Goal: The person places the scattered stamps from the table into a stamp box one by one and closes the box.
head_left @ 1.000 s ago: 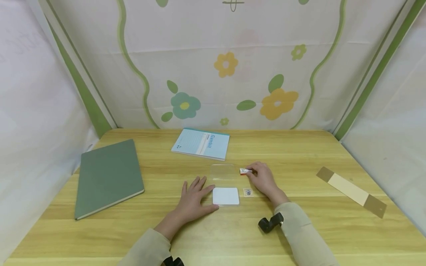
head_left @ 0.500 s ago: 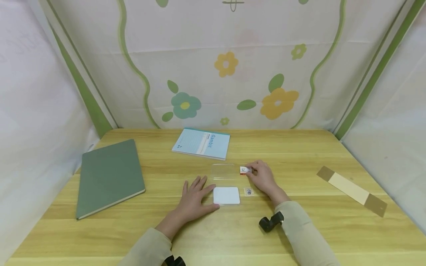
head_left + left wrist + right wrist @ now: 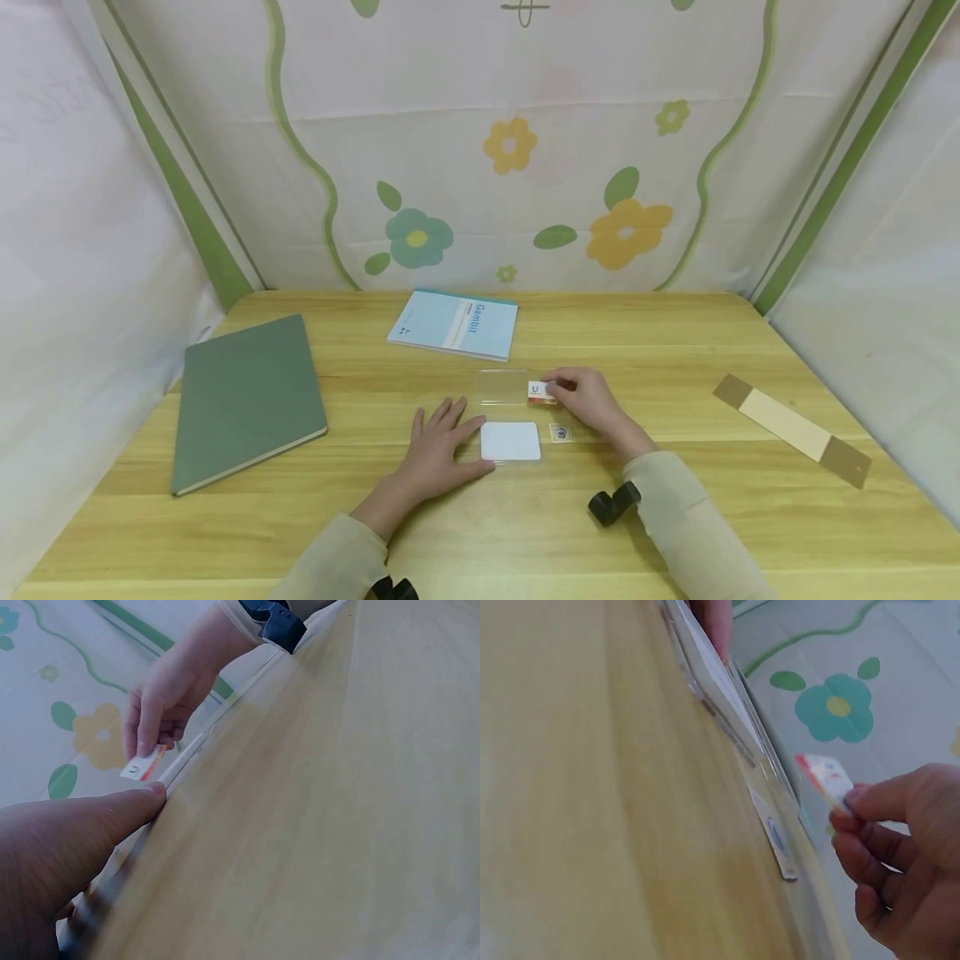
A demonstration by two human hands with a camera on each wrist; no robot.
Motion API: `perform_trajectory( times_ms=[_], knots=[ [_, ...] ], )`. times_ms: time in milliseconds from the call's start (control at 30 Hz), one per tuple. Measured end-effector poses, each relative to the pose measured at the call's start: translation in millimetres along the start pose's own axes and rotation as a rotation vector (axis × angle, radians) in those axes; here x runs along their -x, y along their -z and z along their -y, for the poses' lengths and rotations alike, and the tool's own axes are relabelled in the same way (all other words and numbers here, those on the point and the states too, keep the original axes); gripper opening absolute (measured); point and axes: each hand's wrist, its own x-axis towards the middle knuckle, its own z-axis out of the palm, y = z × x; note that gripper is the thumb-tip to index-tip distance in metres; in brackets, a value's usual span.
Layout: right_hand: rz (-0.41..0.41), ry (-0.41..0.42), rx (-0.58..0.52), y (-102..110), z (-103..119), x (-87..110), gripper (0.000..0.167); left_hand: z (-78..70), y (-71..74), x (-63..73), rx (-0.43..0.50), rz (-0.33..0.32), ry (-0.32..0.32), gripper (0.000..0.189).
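Note:
My right hand [image 3: 588, 398] pinches a small white card with a red edge [image 3: 539, 392] between thumb and fingers. In the right wrist view the little card [image 3: 826, 777] is held up off the table. The card is at the right end of a clear plastic cover [image 3: 502, 387]; whether they touch I cannot tell. My left hand [image 3: 431, 457] rests spread on the table, thumb and forefinger at the left corners of a white rectangle in a clear case [image 3: 510, 441]. Right of this case lies a small square picture piece [image 3: 560, 432] with a blue design.
A green hardcover book [image 3: 249, 404] lies at the left of the wooden table [image 3: 480, 537]. Toward the back is a light blue notebook [image 3: 454, 323]. A brown and cream strip [image 3: 792, 429] lies at the right. Patterned white cloth [image 3: 450, 75] stands behind.
My right hand has moved slightly left with the small card, bringing it to the clear cover's right end. The left hand has stayed in place.

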Motion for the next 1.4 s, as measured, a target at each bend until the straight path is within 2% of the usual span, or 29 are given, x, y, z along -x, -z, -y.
perform_trajectory(
  times_ms=[200, 400, 667, 1133, 1400],
  knots=[
    [0.068, 0.033, -0.15, -10, 24, 10.0, 0.014, -0.6, 1.6, 0.5, -0.012, 0.003, 0.009, 0.064],
    [0.146, 0.031, -0.204, -30, 36, 22.9, 0.015, -0.5, 1.4, -0.1, -0.018, 0.003, 0.013, 0.064],
    [0.123, 0.081, -0.118, -44, 40, 31.9, 0.013, -1.3, 1.7, -1.0, -0.009, 0.008, 0.012, 0.065],
    [0.074, 0.199, 0.092, -56, 41, 34.8, 0.013, -1.0, 1.7, -0.3, -0.022, -0.005, 0.008, 0.063],
    [0.049, 0.205, 0.139, -57, 40, 35.5, 0.012, -2.2, 2.7, -0.8, -0.023, -0.011, 0.0, 0.063]
  ],
)
